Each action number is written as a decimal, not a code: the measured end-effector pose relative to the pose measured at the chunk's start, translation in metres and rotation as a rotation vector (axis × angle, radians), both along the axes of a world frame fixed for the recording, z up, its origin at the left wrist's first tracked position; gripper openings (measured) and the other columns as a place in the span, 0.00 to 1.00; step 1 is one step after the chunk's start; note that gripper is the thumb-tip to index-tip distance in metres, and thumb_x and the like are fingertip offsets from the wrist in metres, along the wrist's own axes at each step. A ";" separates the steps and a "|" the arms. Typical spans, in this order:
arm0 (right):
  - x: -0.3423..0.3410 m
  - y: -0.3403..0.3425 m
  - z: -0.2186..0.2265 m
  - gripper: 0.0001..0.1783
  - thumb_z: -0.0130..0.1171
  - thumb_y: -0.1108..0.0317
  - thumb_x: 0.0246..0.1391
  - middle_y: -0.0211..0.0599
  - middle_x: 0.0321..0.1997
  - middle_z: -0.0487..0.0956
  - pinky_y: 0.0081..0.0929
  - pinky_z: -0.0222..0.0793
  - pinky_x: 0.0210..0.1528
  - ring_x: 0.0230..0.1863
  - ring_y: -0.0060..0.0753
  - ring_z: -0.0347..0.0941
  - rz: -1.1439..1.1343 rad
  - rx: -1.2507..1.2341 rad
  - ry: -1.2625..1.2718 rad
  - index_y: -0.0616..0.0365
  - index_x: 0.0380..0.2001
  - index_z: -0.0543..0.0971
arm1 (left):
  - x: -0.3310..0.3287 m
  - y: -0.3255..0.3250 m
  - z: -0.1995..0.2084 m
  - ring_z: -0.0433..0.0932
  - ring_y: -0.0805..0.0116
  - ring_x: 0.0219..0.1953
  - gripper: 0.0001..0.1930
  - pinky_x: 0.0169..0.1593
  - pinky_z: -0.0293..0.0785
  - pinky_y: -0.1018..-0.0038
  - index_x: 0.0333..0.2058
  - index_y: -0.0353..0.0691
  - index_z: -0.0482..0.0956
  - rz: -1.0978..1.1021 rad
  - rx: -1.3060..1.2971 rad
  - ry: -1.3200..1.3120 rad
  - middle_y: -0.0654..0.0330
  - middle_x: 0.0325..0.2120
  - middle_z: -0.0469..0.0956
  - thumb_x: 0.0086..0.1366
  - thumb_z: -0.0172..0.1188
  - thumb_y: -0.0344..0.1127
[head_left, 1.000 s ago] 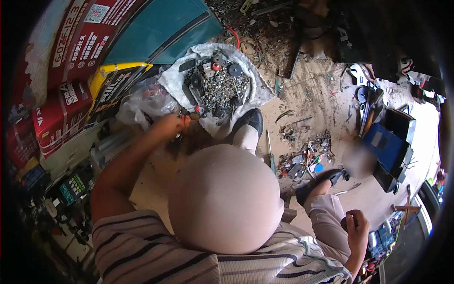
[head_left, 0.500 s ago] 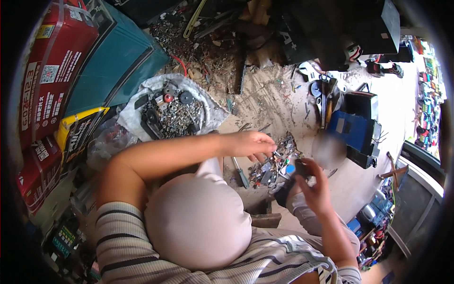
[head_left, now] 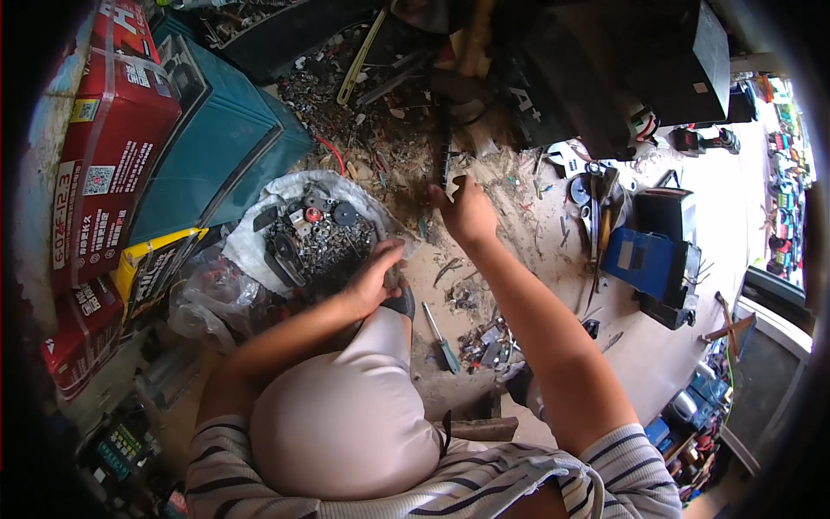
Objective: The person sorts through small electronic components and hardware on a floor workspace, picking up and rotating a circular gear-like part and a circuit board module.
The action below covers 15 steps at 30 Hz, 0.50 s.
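Observation:
My left hand (head_left: 379, 275) is beside the right rim of a white cloth sack (head_left: 251, 221), its fingers loosely curled and apart. I make out nothing held in it. Farther forward, my right hand (head_left: 469, 213) reaches over the littered floor, thumb and forefinger spread, close to a dark narrow strip (head_left: 445, 151). A dark smear shows left of its fingertips, too blurred to name. Inside the sack lie many small metal fasteners (head_left: 333, 246), a black wheel (head_left: 345, 213) and a small red part (head_left: 312, 214). A screwdriver (head_left: 448, 354) with a green handle lies near a heap of small scraps (head_left: 493, 348).
Red cartons (head_left: 112, 156) and a teal case (head_left: 216, 130) stand at the left. A clear plastic bag (head_left: 212, 298) sits below the sack. On the right are hand tools (head_left: 596, 208) and a blue-and-black box (head_left: 644, 264). Large black casings (head_left: 605, 78) stand at the back.
My left hand has moved left from the scrap heap to the sack. My right hand has swung forward and left; the dark piece it held is no longer clearly visible in it.

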State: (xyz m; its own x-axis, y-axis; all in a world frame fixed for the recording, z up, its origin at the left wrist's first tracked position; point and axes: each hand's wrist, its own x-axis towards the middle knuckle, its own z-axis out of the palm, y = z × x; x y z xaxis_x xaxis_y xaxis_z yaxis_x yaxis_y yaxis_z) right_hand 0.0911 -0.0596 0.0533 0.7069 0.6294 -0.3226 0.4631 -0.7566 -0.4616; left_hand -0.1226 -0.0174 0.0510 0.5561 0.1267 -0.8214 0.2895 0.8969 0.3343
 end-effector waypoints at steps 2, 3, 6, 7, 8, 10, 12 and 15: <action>0.004 0.015 -0.006 0.34 0.55 0.37 0.53 0.53 0.34 0.81 0.48 0.73 0.41 0.39 0.55 0.78 -0.009 -0.155 0.060 0.61 0.43 0.73 | -0.004 -0.003 -0.004 0.74 0.67 0.33 0.21 0.33 0.69 0.71 0.59 0.58 0.65 -0.034 -0.025 -0.045 0.61 0.42 0.72 0.68 0.48 0.42; 0.009 0.021 -0.010 0.37 0.53 0.34 0.51 0.54 0.35 0.82 0.48 0.74 0.41 0.40 0.56 0.79 -0.019 -0.226 0.085 0.60 0.43 0.73 | -0.002 -0.005 -0.004 0.74 0.66 0.35 0.22 0.34 0.70 0.71 0.60 0.58 0.64 -0.078 -0.010 -0.045 0.61 0.43 0.72 0.67 0.46 0.40; 0.022 0.013 -0.025 0.32 0.54 0.38 0.50 0.54 0.29 0.81 0.46 0.74 0.37 0.34 0.54 0.80 0.024 -0.221 0.202 0.62 0.31 0.79 | 0.009 -0.007 0.008 0.73 0.68 0.39 0.22 0.38 0.73 0.69 0.61 0.57 0.62 -0.201 0.073 -0.063 0.62 0.47 0.69 0.68 0.49 0.40; 0.022 0.010 -0.025 0.32 0.54 0.38 0.50 0.54 0.29 0.81 0.46 0.74 0.37 0.34 0.54 0.80 0.030 -0.224 0.200 0.62 0.31 0.79 | 0.009 -0.009 0.007 0.73 0.68 0.39 0.22 0.38 0.73 0.69 0.61 0.57 0.62 -0.195 0.071 -0.065 0.62 0.47 0.69 0.68 0.49 0.40; 0.021 0.002 -0.024 0.29 0.56 0.42 0.49 0.52 0.26 0.80 0.45 0.74 0.36 0.32 0.53 0.80 0.093 -0.203 0.202 0.62 0.28 0.80 | 0.009 -0.011 0.005 0.73 0.69 0.40 0.25 0.39 0.75 0.70 0.61 0.55 0.61 -0.173 0.080 -0.069 0.61 0.46 0.68 0.66 0.54 0.40; 0.018 -0.017 -0.012 0.26 0.58 0.45 0.48 0.51 0.24 0.80 0.43 0.73 0.34 0.30 0.51 0.80 0.157 -0.186 0.206 0.62 0.25 0.80 | 0.010 -0.014 0.004 0.73 0.69 0.41 0.27 0.40 0.78 0.70 0.60 0.52 0.61 -0.150 0.084 -0.074 0.60 0.45 0.68 0.65 0.59 0.41; 0.017 -0.042 0.027 0.20 0.59 0.52 0.47 0.53 0.26 0.79 0.42 0.74 0.36 0.31 0.54 0.78 0.177 -0.139 0.369 0.62 0.28 0.79 | 0.012 -0.013 0.006 0.73 0.67 0.44 0.33 0.44 0.79 0.69 0.61 0.48 0.58 -0.145 0.129 -0.104 0.59 0.46 0.68 0.61 0.65 0.39; 0.020 -0.099 0.061 0.16 0.62 0.58 0.45 0.52 0.24 0.78 0.43 0.73 0.35 0.28 0.55 0.77 0.194 -0.084 0.325 0.62 0.27 0.78 | 0.014 -0.012 0.004 0.75 0.68 0.44 0.26 0.46 0.77 0.67 0.58 0.47 0.63 -0.161 0.154 -0.122 0.61 0.47 0.71 0.63 0.63 0.35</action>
